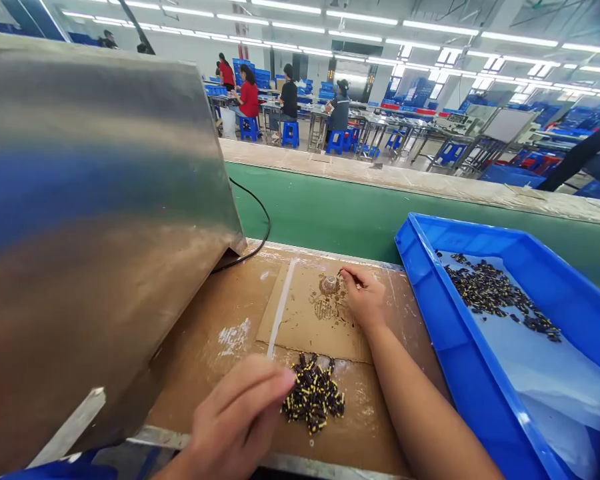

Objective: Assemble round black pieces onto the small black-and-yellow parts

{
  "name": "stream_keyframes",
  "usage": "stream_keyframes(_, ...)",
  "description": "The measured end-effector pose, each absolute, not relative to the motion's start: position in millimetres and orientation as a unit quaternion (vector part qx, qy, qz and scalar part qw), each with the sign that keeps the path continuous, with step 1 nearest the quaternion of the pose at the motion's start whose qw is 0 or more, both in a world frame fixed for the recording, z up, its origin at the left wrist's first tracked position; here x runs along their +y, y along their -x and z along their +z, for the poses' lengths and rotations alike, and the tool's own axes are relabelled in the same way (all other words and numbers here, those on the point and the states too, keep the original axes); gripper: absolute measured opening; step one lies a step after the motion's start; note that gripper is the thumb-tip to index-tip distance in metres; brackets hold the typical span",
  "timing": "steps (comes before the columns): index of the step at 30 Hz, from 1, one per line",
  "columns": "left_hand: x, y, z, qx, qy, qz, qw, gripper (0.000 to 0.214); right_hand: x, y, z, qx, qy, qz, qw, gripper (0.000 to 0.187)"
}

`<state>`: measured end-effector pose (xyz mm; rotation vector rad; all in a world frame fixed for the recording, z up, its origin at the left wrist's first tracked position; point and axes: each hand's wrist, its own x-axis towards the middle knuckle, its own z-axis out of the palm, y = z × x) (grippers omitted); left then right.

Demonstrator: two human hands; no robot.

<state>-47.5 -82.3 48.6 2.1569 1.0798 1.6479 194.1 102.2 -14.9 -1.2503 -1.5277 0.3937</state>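
Note:
My right hand (366, 297) is closed in a pinch over a piece of cardboard (300, 320), with a small dark part at its fingertips, too small to name. Just left of those fingertips sits a small clear round container (329, 285), ringed by a dark stain on the cardboard. My left hand (243, 417) hovers nearer to me, thumb and fingers pressed together; whatever they hold, if anything, is hidden. Beside its fingertips lies a heap of small black parts with yellow ends (315, 393), partly covered by the hand.
A large metal housing (95, 200) rises on the left, with a black cable (267, 220) behind it. To the right, a blue bin (430, 287) holds more black-and-yellow parts (495, 293) on a white sheet. Green belt (320, 207) runs behind the worktable; people sit farther off.

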Motion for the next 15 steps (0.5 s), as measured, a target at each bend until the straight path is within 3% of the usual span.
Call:
stream_keyframes(6,-9,5,32,0.443,-0.639,0.512,0.365,0.014,103,-189,-14,-0.706,0.487,0.146,0.493,0.022)
stream_keyframes(15,-4,0,4,0.485,-0.567,0.524,0.41,0.014,103,-189,-10,-0.74,0.457,0.125,0.478,0.022)
